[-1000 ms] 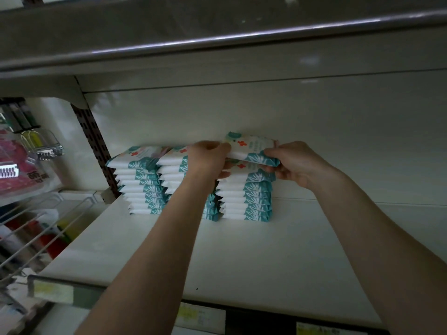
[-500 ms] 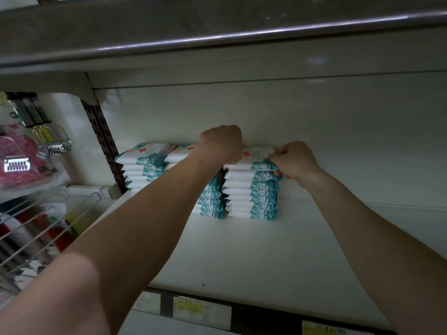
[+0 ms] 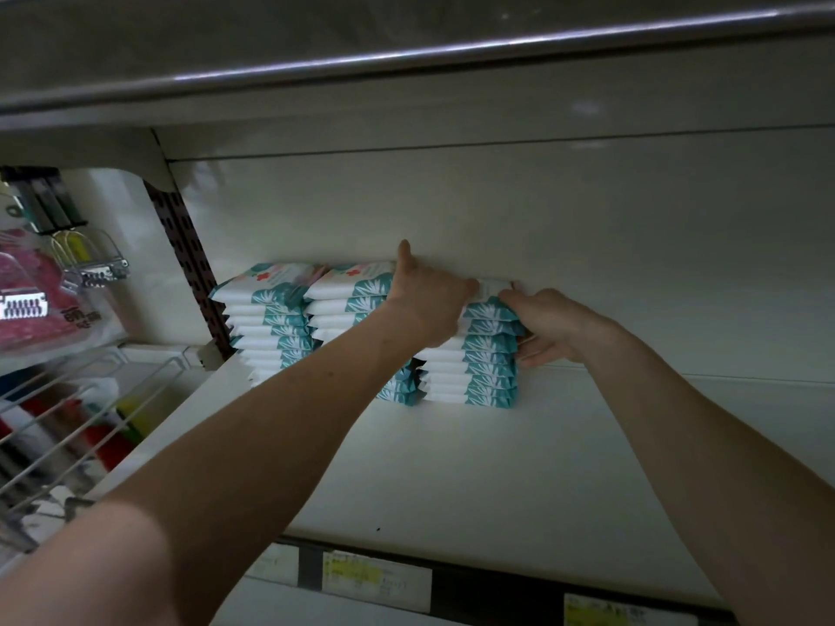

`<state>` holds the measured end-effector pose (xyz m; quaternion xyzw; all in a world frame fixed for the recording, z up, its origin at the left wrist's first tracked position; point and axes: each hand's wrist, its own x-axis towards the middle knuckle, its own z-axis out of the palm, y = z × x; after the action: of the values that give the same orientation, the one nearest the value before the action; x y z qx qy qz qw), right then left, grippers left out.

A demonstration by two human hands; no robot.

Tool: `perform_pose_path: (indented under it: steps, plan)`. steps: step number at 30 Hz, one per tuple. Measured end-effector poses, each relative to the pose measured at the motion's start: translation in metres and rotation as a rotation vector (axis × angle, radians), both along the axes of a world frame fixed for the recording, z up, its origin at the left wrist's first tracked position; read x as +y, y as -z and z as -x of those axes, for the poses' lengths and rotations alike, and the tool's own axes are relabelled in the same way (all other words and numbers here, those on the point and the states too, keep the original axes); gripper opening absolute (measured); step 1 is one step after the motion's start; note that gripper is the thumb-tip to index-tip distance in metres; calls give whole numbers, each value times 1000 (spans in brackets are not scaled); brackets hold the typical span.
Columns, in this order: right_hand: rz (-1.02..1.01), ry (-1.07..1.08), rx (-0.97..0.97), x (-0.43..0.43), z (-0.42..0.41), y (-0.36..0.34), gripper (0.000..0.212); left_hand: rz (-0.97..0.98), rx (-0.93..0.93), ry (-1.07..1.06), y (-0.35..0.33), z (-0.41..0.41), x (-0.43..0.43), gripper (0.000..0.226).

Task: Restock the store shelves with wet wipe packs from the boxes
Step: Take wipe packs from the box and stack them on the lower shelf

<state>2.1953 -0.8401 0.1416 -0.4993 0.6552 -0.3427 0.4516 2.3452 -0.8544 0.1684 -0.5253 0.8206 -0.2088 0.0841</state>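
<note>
Hands at work deep on a white metal store shelf point(image 3: 452, 467), where three stacks of white-and-teal wet wipe packs stand side by side against the pale back panel point(image 3: 610, 246). Your left hand point(image 3: 427, 305) rests on the left end of the right stack point(image 3: 479, 368), covering part of it and part of the middle stack point(image 3: 348, 293). One finger points straight up along the back panel and the thumb lies stretched across the top pack point(image 3: 494, 287), so the hand reads as open and pressing, though its other fingers are hidden behind it. Your right hand point(image 3: 555, 323) grips the same stack's right end, thumb hooked over the top pack and fingers laid along the side lower down, with several packs caught between them. The left stack point(image 3: 266, 318) stands untouched just beside a brown perforated upright point(image 3: 189, 264) at the shelf's left edge. Both your bare forearms reach in across the shelf's open front. Overhead runs a silver metal rail point(image 3: 452, 52) on the shelf above. Yellow-and-white price labels point(image 3: 375, 578) line the front edge below you. Off to the left, a white wire basket point(image 3: 81, 422) holds red and yellow goods too blurred to name, and pink packaged goods point(image 3: 27, 305) hang above it.
</note>
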Motion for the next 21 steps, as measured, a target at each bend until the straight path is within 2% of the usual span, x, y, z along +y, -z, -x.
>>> perform_pose_path:
  steps: [4, 8, 12, 16, 19, 21]
  plan:
    - [23, -27, 35, -2, -4, 0, 34, -9, 33, -8, 2, -6, -3, 48]
    - [3, -43, 75, 0, 8, 3, 51, -4, 50, -18, 4, -5, -3, 46]
    - [-60, -17, -80, 5, 21, 12, 54, 13, 37, -41, 9, -3, -3, 56]
    - [-137, 24, -101, 13, 26, 32, 22, 4, -8, -48, 14, -4, 4, 83]
    - [-176, -53, 19, 15, 18, 49, 11, 61, -6, -56, 19, 1, 6, 79]
    - [-176, -82, -3, 15, 10, 56, 6, 66, 4, -60, 20, 3, 6, 77]
